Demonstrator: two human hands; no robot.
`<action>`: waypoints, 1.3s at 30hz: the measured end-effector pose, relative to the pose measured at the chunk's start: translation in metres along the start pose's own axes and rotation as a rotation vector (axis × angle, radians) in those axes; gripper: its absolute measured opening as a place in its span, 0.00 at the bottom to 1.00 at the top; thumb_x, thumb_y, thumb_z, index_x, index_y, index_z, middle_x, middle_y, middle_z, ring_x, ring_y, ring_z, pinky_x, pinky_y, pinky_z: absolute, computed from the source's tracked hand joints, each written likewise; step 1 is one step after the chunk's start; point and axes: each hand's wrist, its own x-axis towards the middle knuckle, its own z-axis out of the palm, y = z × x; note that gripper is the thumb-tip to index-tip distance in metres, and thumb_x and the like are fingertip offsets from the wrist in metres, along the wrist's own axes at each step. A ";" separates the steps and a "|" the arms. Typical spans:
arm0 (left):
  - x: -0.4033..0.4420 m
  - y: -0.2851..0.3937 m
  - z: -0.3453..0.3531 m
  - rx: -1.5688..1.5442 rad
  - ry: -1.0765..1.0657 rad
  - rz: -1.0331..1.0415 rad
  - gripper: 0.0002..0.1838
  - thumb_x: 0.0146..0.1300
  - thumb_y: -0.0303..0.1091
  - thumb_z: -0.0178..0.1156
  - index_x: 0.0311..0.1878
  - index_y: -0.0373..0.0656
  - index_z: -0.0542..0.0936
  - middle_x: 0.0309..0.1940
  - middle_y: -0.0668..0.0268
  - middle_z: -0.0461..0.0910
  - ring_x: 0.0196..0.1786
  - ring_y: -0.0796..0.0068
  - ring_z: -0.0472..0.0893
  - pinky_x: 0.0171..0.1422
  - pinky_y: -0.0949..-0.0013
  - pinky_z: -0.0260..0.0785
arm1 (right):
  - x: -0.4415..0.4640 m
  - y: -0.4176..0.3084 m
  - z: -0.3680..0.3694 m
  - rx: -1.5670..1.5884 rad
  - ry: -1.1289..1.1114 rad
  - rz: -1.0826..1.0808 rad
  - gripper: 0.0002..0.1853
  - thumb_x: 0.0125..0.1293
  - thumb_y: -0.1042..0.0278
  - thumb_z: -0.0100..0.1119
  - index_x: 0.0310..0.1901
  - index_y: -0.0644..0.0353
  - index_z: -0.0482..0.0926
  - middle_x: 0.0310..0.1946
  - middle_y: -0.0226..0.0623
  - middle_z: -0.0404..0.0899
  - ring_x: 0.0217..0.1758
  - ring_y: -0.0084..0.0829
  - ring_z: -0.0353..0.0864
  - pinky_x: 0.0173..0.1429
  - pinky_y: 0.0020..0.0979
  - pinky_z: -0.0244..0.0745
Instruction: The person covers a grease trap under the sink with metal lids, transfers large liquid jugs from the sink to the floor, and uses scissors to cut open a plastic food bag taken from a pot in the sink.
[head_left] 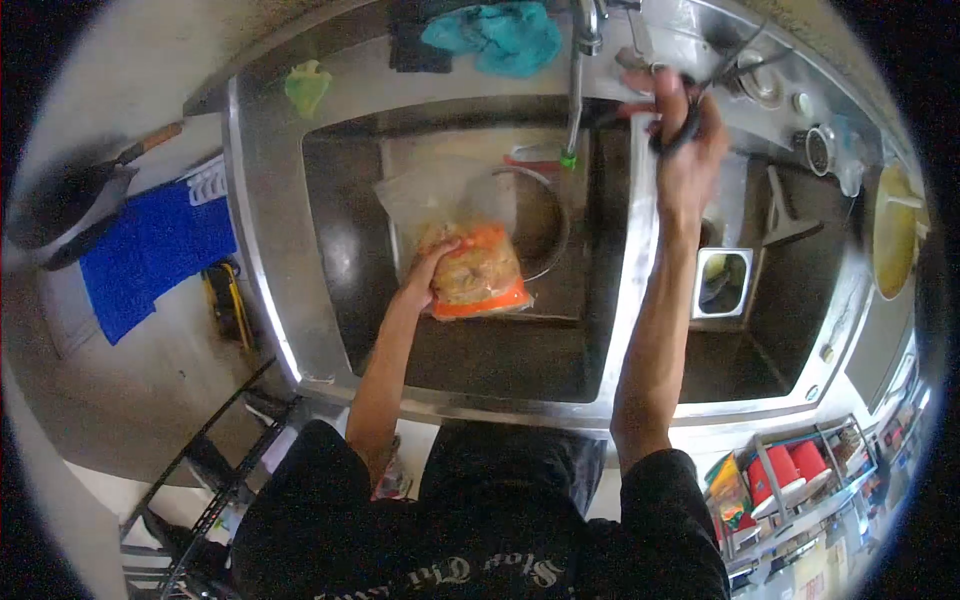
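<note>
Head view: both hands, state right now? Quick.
Left hand: closed on the clear plastic bag with orange bands, over the sink basin.
Right hand: holding black-handled scissors, raised; motion-blurred, blade opening unclear.

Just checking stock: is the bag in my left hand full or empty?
The bag isn't empty: pale contents show through it. How full, I cannot tell.

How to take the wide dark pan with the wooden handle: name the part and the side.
Use the straight brown wooden handle as the grip, probably best from the side of the rectangular steel sink: it juts from the pan's wide body towards that sink, its end uncovered.
</note>
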 end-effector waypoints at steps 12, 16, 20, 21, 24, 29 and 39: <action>-0.103 0.038 -0.032 0.273 0.003 -0.092 0.33 0.51 0.48 0.65 0.57 0.40 0.67 0.49 0.64 0.73 0.49 0.71 0.76 0.53 0.68 0.69 | -0.252 0.173 0.081 0.412 -0.385 0.947 0.23 0.50 0.59 0.70 0.43 0.61 0.72 0.39 0.30 0.75 0.39 0.23 0.72 0.40 0.28 0.70; -0.111 0.031 -0.056 0.160 0.080 -0.052 0.34 0.54 0.48 0.62 0.60 0.41 0.64 0.50 0.62 0.73 0.51 0.69 0.75 0.52 0.66 0.71 | -0.287 0.157 0.107 0.848 -0.111 1.141 0.20 0.51 0.61 0.69 0.42 0.60 0.74 0.37 0.29 0.76 0.38 0.21 0.73 0.40 0.25 0.71; -0.119 0.009 -0.087 0.051 0.098 -0.142 0.33 0.55 0.46 0.61 0.61 0.40 0.63 0.51 0.60 0.73 0.51 0.66 0.75 0.52 0.63 0.72 | -0.305 0.166 0.115 0.870 -0.047 1.030 0.16 0.52 0.61 0.68 0.38 0.60 0.76 0.33 0.28 0.76 0.35 0.20 0.73 0.39 0.23 0.70; -0.122 0.002 -0.086 0.146 0.043 -0.072 0.34 0.53 0.48 0.60 0.59 0.38 0.65 0.52 0.58 0.73 0.51 0.64 0.76 0.54 0.61 0.71 | -0.320 0.188 0.120 0.822 -0.062 1.048 0.16 0.52 0.63 0.68 0.39 0.61 0.75 0.35 0.31 0.77 0.38 0.23 0.75 0.43 0.26 0.72; -0.136 -0.007 -0.063 0.204 0.033 -0.027 0.34 0.50 0.48 0.60 0.58 0.36 0.67 0.51 0.55 0.74 0.49 0.61 0.77 0.56 0.60 0.70 | -0.310 0.178 0.106 0.755 -0.083 0.878 0.17 0.53 0.63 0.68 0.39 0.62 0.75 0.36 0.34 0.78 0.40 0.27 0.76 0.48 0.30 0.74; -0.135 -0.028 -0.080 0.162 0.018 -0.057 0.34 0.48 0.44 0.60 0.57 0.34 0.67 0.48 0.54 0.76 0.49 0.59 0.77 0.54 0.60 0.71 | -0.257 0.188 0.052 0.361 -0.461 0.742 0.19 0.53 0.55 0.67 0.37 0.63 0.76 0.34 0.28 0.78 0.40 0.22 0.74 0.42 0.29 0.71; -0.145 0.004 -0.090 0.125 -0.030 0.042 0.41 0.42 0.33 0.66 0.62 0.37 0.61 0.52 0.56 0.72 0.53 0.60 0.75 0.56 0.57 0.70 | -0.198 0.170 0.001 0.106 -1.138 0.722 0.37 0.54 0.27 0.48 0.22 0.63 0.77 0.15 0.33 0.74 0.25 0.26 0.75 0.38 0.31 0.71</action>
